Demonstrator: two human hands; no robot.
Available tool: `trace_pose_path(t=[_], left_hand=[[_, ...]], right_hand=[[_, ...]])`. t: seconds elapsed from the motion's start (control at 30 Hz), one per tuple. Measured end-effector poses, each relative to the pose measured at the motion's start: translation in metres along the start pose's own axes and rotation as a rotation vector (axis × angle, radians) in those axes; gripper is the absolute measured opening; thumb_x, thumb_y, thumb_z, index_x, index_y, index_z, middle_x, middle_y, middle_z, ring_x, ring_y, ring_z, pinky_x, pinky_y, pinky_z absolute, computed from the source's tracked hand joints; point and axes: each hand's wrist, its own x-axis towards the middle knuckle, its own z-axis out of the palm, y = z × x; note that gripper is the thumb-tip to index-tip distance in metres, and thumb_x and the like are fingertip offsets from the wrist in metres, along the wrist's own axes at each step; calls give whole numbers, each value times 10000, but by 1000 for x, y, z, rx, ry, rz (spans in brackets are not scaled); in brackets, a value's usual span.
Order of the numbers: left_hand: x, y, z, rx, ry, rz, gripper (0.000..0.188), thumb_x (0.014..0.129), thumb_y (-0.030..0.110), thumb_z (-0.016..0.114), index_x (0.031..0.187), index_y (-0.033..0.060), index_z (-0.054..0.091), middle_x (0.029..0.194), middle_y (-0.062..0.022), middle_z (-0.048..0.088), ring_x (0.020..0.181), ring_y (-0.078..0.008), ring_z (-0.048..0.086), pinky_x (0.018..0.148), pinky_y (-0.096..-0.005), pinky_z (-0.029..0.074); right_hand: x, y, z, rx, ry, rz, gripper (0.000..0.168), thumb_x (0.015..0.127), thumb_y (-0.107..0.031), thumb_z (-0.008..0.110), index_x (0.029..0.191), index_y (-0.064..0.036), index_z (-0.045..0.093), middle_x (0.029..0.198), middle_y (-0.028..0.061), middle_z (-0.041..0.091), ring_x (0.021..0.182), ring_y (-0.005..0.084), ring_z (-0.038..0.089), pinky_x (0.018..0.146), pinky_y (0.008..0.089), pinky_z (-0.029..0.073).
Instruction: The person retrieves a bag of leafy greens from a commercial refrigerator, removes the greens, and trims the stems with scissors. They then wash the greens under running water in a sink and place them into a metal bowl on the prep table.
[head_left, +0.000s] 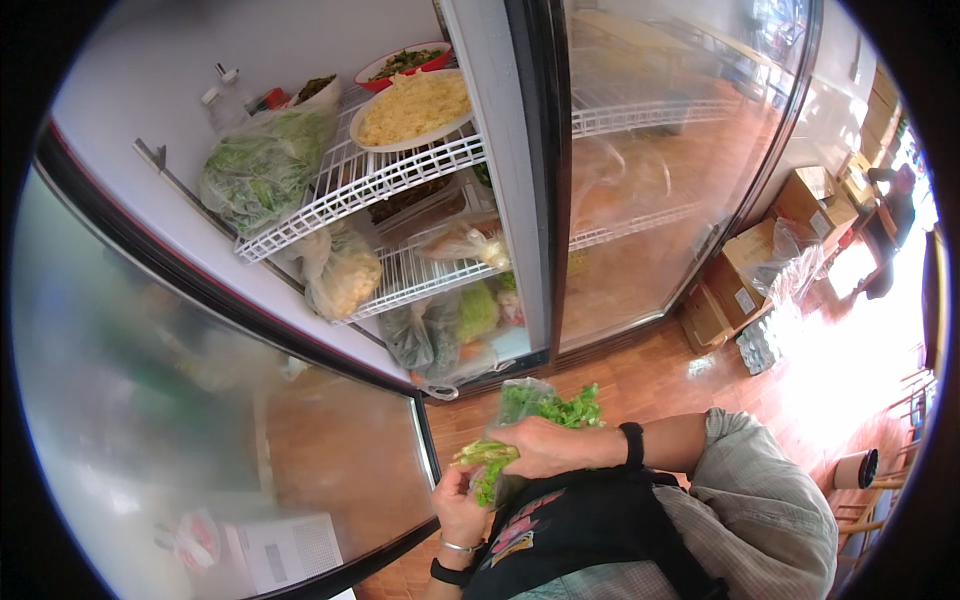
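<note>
My right hand (551, 448) is closed around a bunch of leafy green herbs (571, 409), which looks like cilantro. Its pale stems (484, 452) stick out on the left of the fist. A clear plastic bag (523, 396) covers part of the leaves behind the hand. Below the stems, my left hand (459, 501) pinches at a few green leaves (491, 480) with thumb and fingers. Both hands are close together in front of my black apron (577, 517), before the open refrigerator. Part of the bunch is hidden by the right hand.
A glass-door refrigerator has its left door (225, 420) swung open and its right door (652, 172) shut. Wire shelves (367, 195) hold bagged greens (262, 169), a plate of shredded yellow food (416, 109) and more bags. Cardboard boxes (750, 255) stand right; a person (892, 217) is beyond.
</note>
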Motion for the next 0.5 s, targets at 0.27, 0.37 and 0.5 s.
trace_pose_path(t=[0.27, 0.37, 0.5], left_hand=[[11, 7, -4, -618, -106, -243, 247, 934, 25, 623, 1179, -2, 599, 1035, -101, 699, 869, -189, 683, 745, -336, 572], [16, 24, 0, -684, -47, -317, 333, 927, 6, 623, 1251, -5, 549, 1095, -124, 678, 916, -218, 682, 763, -370, 583], [17, 19, -1, -641, -65, -324, 378, 913, -21, 628, 1275, -15, 521, 1123, -140, 662, 949, -245, 678, 775, -394, 594]], right_hand=[[-1, 11, 7, 11, 188, -82, 296, 760, -151, 723, 981, 0, 596, 968, 209, 592, 908, 453, 606, 769, 507, 487], [-5, 12, 6, -19, 98, -71, 345, 757, -145, 733, 1050, -11, 611, 1000, 200, 602, 935, 446, 608, 782, 504, 496], [-4, 7, 6, -44, 121, -144, 274, 746, -113, 732, 966, -24, 594, 940, 172, 602, 859, 413, 625, 728, 461, 519]])
